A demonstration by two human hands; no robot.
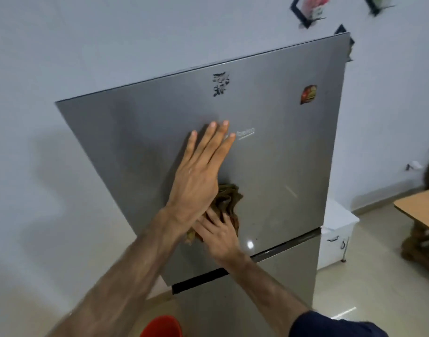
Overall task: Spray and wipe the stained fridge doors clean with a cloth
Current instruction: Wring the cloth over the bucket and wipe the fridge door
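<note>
Steel-grey door: the upper fridge door (269, 154) fills my view, tilted in frame, smooth and glossy with a glare spot near its lower edge.
Stain: a black smear (220, 84) sits high on the door, well above both hands; not yet wiped.
Sticker: a red and gold label (308, 94) near the door's upper right.
Cloth: the brown cloth (229, 203) is bunched against the lower middle of the door, just above the gap to the lower door (281, 276).
Left hand: my left hand (200, 170) lies flat on the door, fingers straight and close together, holding nothing.
Right hand: my right hand (219, 233) presses the cloth to the steel, fingers curled into its folds.
Handling: I judge the cloth soft, light and limp; best gathered in a wad under the palm. The door is rigid and likely slick.
Other: an orange bucket rim (162, 327) shows below; a wooden counter (420, 210) stands at the right.
</note>
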